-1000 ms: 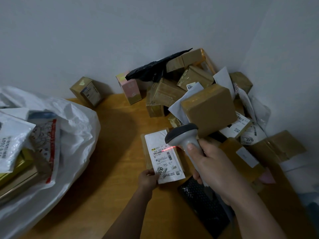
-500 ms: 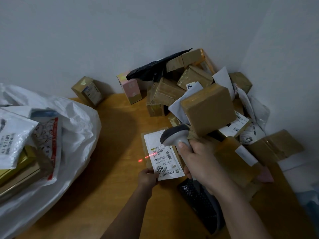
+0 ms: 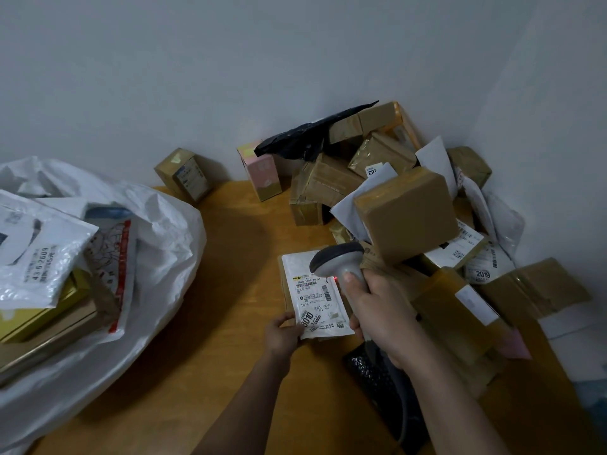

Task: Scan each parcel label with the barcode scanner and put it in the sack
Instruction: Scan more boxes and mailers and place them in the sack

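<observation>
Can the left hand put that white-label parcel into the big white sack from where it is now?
Probably yes. The left hand already pinches the white-label parcel at its near corner, and the bare wooden table between it and the white sack holds nothing in the way. The sack's mouth looks open, though quite full.

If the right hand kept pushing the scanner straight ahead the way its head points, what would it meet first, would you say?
Most likely the white label on the parcel that the left hand holds; the scanner in the right hand hangs just above it, though depth is unclear.
</observation>
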A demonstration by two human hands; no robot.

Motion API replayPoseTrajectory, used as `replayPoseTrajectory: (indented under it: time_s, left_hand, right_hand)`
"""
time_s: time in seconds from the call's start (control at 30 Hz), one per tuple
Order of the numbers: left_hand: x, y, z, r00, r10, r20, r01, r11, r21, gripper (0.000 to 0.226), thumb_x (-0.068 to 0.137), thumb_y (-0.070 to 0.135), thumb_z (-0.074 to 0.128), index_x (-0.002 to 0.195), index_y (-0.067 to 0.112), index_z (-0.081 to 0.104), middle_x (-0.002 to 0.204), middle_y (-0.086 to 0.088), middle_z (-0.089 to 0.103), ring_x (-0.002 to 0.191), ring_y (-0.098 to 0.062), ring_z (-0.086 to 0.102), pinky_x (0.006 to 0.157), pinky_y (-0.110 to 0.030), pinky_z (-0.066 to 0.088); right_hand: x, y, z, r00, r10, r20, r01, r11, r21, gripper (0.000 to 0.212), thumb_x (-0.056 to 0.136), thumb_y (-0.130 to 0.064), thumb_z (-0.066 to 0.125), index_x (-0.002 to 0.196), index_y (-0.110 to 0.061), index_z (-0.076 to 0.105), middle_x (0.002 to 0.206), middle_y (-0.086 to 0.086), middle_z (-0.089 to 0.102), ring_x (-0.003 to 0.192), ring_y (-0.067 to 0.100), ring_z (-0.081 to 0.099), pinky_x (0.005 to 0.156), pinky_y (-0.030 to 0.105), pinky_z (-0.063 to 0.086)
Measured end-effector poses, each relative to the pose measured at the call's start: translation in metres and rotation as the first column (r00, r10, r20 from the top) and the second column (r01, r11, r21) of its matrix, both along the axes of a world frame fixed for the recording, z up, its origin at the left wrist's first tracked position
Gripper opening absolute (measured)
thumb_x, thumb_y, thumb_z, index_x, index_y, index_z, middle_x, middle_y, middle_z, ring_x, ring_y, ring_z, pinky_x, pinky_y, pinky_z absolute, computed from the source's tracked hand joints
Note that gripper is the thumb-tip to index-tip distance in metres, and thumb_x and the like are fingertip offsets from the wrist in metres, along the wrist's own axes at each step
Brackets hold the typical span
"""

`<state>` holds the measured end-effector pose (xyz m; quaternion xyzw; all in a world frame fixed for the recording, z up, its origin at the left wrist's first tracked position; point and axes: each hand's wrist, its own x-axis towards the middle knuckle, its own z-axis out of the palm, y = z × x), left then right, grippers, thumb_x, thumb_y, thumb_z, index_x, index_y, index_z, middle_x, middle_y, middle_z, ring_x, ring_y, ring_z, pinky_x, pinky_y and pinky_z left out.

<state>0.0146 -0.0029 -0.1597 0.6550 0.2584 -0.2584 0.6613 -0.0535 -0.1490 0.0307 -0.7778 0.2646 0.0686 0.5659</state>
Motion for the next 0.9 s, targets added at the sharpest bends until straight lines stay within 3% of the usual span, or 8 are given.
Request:
replayPoseTrajectory:
  time_s: [0.3,0.43,0.53,0.63,0.77,0.9]
  left_hand:
    - [0.003,0.011,0.026,0.992,-0.01,0.126,0.013,1.0,-0.026,0.022,0.091,-0.007,0.06,0.103,0.012,0.06,0.092,-0.016,0.071,0.077,-0.025,0.07,0.061,-0.03,0.06]
    - [0.007,0.016,0.041,0.979,-0.011,0.202,0.014,1.0,-0.014,0.027,0.091,-0.005,0.06,0.118,0.002,0.06,0.094,-0.018,0.07,0.077,-0.024,0.069,0.057,-0.025,0.056]
    - [0.009,0.022,0.058,0.972,-0.001,0.235,0.01,0.999,-0.037,0.027,0.092,-0.003,0.06,0.118,0.006,0.06,0.099,-0.019,0.071,0.085,-0.029,0.072,0.066,-0.032,0.059]
    - [0.011,0.032,0.078,0.953,0.029,0.301,-0.015,0.999,-0.047,0.027,0.092,-0.002,0.061,0.116,0.011,0.061,0.094,-0.013,0.074,0.082,-0.024,0.074,0.065,-0.03,0.059]
    - [0.016,0.051,0.119,0.876,0.067,0.478,-0.076,0.997,-0.001,0.024,0.092,-0.001,0.061,0.112,0.013,0.064,0.091,-0.004,0.075,0.08,-0.015,0.074,0.063,-0.025,0.058]
    - [0.036,0.086,0.164,0.71,0.117,0.695,-0.282,0.951,0.128,0.025,0.093,0.006,0.063,0.113,0.021,0.063,0.094,-0.004,0.072,0.084,-0.011,0.071,0.062,-0.017,0.053]
  right_hand:
    - [0.007,0.005,0.013,0.999,0.024,0.028,-0.024,1.0,0.002,0.032,0.103,-0.038,0.037,0.101,-0.013,0.057,0.071,0.001,0.059,0.054,0.007,0.056,0.044,0.015,0.043]
    - [0.008,0.009,0.025,0.996,0.024,0.085,-0.025,1.0,0.013,0.028,0.103,-0.036,0.037,0.098,-0.015,0.056,0.072,0.006,0.058,0.057,0.012,0.055,0.045,0.018,0.043]
    - [0.011,0.014,0.034,0.992,0.049,0.112,-0.052,0.999,0.018,0.033,0.103,-0.038,0.037,0.102,-0.013,0.058,0.071,0.006,0.058,0.057,0.012,0.055,0.045,0.018,0.043]
    - [0.017,0.022,0.042,0.986,0.067,0.15,-0.073,0.997,0.035,0.034,0.102,-0.04,0.038,0.104,-0.014,0.059,0.073,0.008,0.061,0.059,0.013,0.057,0.054,0.027,0.049]
    - [0.021,0.037,0.06,0.975,0.069,0.212,-0.08,0.996,0.046,0.03,0.102,-0.043,0.038,0.101,-0.02,0.057,0.073,0.005,0.061,0.058,0.012,0.058,0.05,0.021,0.046]
    - [0.022,0.055,0.08,0.954,0.071,0.292,-0.105,0.989,0.103,0.024,0.102,-0.041,0.038,0.094,-0.025,0.054,0.07,0.007,0.06,0.06,0.014,0.057,0.052,0.025,0.046]
